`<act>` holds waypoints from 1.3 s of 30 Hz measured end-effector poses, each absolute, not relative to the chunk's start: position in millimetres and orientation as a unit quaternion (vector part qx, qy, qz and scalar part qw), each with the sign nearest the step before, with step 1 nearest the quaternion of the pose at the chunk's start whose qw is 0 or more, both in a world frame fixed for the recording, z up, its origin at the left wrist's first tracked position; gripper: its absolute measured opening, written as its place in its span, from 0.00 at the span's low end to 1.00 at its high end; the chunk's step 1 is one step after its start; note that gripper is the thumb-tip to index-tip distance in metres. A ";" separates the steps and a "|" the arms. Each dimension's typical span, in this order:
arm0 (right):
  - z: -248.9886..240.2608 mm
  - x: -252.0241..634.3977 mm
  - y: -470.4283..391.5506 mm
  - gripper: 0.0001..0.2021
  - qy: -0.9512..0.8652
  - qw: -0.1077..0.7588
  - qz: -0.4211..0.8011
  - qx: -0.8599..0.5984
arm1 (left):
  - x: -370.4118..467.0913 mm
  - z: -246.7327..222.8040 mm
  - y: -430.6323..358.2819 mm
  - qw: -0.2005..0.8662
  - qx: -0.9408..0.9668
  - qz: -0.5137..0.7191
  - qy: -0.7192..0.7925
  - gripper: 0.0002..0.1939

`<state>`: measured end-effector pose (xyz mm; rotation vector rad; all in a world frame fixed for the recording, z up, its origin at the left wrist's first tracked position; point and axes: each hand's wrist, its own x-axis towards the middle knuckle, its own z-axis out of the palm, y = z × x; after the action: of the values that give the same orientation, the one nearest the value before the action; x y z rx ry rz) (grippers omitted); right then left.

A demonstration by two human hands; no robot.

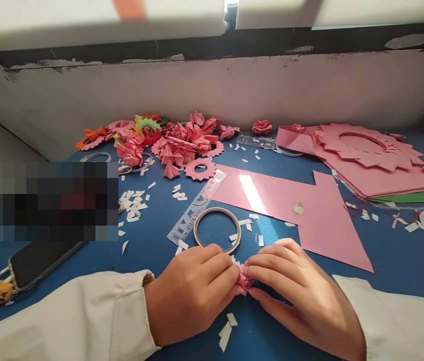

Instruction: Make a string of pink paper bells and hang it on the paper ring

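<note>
A small folded pink paper piece (245, 281) is pinched between my two hands, low over the table. My left hand (197, 291) is closed on its left side, fingers curled and pressed together. From the right, the fingertips of my right hand (300, 288) grip the piece, with the thumb beneath; much of the paper is hidden by my fingers. Just beyond my hands lies a roll of tape (196, 228). A clear plastic ruler (185, 225) slants behind it, its upper end by a large cut sheet of pink paper (272, 198).
Folded paper flowers and rings (182, 143) are heaped at the back left. Pink sheets (373, 180) with a large paper ring (403, 150) lie back right. White scraps (133, 205) dot the blue table (152, 260). A phone (42, 263) rests at left; a wall (204, 90) bounds the back.
</note>
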<state>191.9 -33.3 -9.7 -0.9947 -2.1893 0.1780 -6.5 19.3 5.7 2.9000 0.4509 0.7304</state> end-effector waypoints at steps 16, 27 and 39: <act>-10.3 191.0 -31.6 0.07 -0.853 0.349 0.072 -0.381 | -7.3 7.7 20.6 0.078 0.955 0.244 0.149 0.08; -11.0 191.7 -30.5 0.07 -0.850 0.341 0.057 -0.397 | -11.1 6.2 22.7 0.128 0.951 0.225 0.168 0.08; -9.9 191.5 -33.4 0.09 -0.865 0.328 0.007 -0.378 | -7.0 4.2 19.9 0.138 0.936 0.265 0.186 0.05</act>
<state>191.5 -33.4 -9.9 -0.9907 -2.2651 0.0195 -7.0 19.9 4.2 2.7077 0.5376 0.7652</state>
